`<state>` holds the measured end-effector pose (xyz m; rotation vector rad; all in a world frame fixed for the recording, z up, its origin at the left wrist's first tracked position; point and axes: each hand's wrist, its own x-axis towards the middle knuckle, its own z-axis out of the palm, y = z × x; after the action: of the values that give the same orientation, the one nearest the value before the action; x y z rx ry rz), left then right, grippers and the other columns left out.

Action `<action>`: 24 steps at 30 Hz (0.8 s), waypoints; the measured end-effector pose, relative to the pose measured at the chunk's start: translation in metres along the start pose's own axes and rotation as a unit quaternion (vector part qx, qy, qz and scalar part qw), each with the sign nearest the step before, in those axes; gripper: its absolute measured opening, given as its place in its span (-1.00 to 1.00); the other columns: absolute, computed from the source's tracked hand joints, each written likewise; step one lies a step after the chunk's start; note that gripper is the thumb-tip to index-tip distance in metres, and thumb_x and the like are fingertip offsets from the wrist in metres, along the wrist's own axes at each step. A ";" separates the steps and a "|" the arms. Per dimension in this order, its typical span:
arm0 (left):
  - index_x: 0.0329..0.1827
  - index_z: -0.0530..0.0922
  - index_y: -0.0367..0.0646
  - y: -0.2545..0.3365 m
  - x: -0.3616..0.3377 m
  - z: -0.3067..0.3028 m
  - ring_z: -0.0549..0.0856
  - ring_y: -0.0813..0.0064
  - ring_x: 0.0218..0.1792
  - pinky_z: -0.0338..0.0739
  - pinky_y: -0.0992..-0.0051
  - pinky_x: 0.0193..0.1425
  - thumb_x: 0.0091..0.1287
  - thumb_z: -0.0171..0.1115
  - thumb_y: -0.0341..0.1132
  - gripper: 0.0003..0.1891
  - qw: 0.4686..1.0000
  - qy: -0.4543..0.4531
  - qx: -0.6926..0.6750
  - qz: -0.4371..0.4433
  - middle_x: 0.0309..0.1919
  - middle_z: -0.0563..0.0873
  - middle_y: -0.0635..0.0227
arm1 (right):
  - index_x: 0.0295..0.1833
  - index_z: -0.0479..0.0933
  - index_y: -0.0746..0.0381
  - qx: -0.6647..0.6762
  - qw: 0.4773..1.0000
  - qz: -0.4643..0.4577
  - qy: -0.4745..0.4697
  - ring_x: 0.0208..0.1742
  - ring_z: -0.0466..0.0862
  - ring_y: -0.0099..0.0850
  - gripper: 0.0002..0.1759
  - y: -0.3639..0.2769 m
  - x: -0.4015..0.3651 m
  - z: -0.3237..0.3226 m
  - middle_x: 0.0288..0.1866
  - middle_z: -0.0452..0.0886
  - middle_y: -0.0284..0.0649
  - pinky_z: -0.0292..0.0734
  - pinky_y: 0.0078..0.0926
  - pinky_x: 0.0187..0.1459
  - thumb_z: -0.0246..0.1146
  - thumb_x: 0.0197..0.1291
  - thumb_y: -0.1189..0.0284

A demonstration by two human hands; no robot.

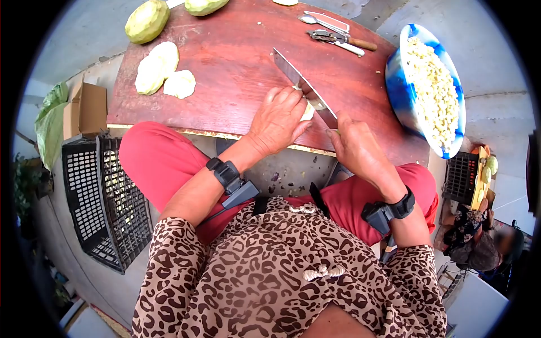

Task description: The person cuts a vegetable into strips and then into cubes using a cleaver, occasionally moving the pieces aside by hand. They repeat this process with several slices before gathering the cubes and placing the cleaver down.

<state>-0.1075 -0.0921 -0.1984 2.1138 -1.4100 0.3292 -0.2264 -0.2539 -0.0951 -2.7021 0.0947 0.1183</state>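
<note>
In the head view, my right hand [363, 147] is closed around the handle of a kitchen knife [294, 73], near the front edge of the red-brown table [225, 62]. The broad blade slants up and left, beside the fingers of my left hand [280, 118]. Those fingers press on a pale vegetable slice [308, 111], partly hidden under the hand and behind the blade. Farther left lie several loose pale slices [180, 84]. Two peeled green vegetables, a whole one [147, 21] and another [204, 5] cut off by the frame, rest at the far left.
A blue-and-white basin [394, 93] of diced pale pieces [433, 90] stands at the right. Beyond the knife lie a spoon [309, 19] and a peeler [322, 35]. Black crates [84, 197] and a cardboard box [90, 110] stand left. Another person [473, 242] sits far right.
</note>
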 end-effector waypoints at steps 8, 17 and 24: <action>0.16 0.54 -0.33 0.000 0.000 0.001 0.52 0.13 0.24 0.34 0.14 0.36 0.19 0.40 -0.16 -0.46 1.000 -0.009 0.005 0.006 0.15 0.57 0.10 | -0.16 0.39 0.38 -0.036 0.999 0.029 -0.004 -0.25 0.69 0.22 -0.77 0.009 0.007 0.020 -0.31 0.67 0.24 0.59 0.11 -0.21 0.22 0.35 0.41; 0.16 0.53 -0.33 -0.001 -0.008 0.002 0.49 0.11 0.29 0.30 0.12 0.42 0.22 0.38 -0.18 -0.47 1.000 0.006 0.003 0.004 0.17 0.56 0.08 | -0.15 0.36 0.38 0.009 1.000 0.016 0.023 -0.22 0.66 0.26 -0.77 0.012 0.002 0.018 -0.28 0.66 0.25 0.55 0.15 -0.20 0.25 0.31 0.46; 0.16 0.53 -0.33 0.000 -0.008 0.003 0.50 0.10 0.27 0.31 0.12 0.40 0.22 0.38 -0.18 -0.48 1.000 0.008 0.004 -0.002 0.17 0.55 0.09 | -0.19 0.37 0.40 -0.002 1.000 0.001 0.008 -0.26 0.66 0.26 -0.79 0.004 -0.005 0.008 -0.32 0.65 0.25 0.56 0.11 -0.23 0.26 0.28 0.51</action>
<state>-0.1115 -0.0875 -0.2047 2.1156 -1.3987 0.3492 -0.2325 -0.2541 -0.1040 -2.7072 0.1025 0.0975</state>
